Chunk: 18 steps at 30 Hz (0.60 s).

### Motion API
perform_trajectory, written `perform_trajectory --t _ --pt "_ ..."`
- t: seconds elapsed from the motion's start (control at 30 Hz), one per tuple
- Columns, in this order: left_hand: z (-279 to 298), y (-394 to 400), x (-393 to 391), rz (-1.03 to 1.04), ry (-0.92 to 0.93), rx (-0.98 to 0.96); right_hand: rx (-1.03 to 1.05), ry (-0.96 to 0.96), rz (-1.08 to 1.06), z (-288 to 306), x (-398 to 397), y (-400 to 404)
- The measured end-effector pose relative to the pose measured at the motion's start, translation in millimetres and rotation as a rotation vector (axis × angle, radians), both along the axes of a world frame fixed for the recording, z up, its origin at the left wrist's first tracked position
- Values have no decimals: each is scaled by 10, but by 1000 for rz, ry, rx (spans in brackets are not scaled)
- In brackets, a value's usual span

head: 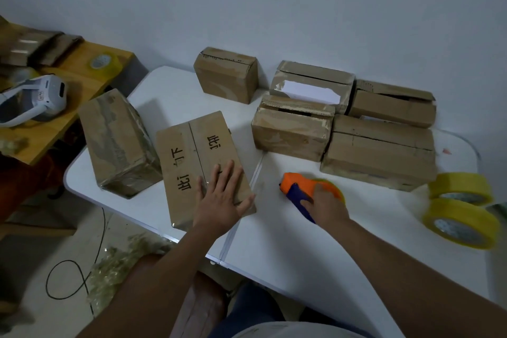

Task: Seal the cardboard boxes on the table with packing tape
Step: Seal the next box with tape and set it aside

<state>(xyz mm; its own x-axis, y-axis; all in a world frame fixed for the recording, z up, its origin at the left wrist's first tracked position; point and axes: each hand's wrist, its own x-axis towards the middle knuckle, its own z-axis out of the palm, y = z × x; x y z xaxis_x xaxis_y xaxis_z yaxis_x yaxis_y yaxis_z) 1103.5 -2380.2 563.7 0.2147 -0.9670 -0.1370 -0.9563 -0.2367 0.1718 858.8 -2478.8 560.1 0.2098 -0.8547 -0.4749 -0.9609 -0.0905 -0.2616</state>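
A cardboard box with black printed characters (197, 156) lies on the white table (288, 241) in front of me. My left hand (219, 200) rests flat on its near end, fingers straight. My right hand (326, 206) grips an orange and blue tape dispenser (299, 186) that sits on the table to the right of that box. A taped box (118, 140) stands to the left. Several more boxes (378, 156) with loose flaps are grouped at the back right.
Two yellow tape rolls (461, 223) lie at the table's right edge. A wooden side table (55, 129) on the left holds another tape roll (105, 63) and a white device (35, 99). A black cable (74, 269) and crumpled tape lie on the floor.
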Motion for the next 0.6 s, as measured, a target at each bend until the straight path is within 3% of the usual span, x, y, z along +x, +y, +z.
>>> perform_trajectory --t 0.07,0.13,0.23,0.27,0.43,0.6 --pt "8 -7 0 1 7 6 -168 -32 26 3 28 63" --pt "13 -4 6 -1 13 14 -184 -261 -7 59 178 137" --pt "44 3 20 -12 42 35 329 -809 -409 235 573 224" --pt "65 2 29 -11 71 44 455 -898 -527 272 684 238" --pt "218 -38 123 34 434 37 700 -1017 -689 320 799 227" --pt "303 -20 176 62 636 38 548 -1015 -691 271 717 294"
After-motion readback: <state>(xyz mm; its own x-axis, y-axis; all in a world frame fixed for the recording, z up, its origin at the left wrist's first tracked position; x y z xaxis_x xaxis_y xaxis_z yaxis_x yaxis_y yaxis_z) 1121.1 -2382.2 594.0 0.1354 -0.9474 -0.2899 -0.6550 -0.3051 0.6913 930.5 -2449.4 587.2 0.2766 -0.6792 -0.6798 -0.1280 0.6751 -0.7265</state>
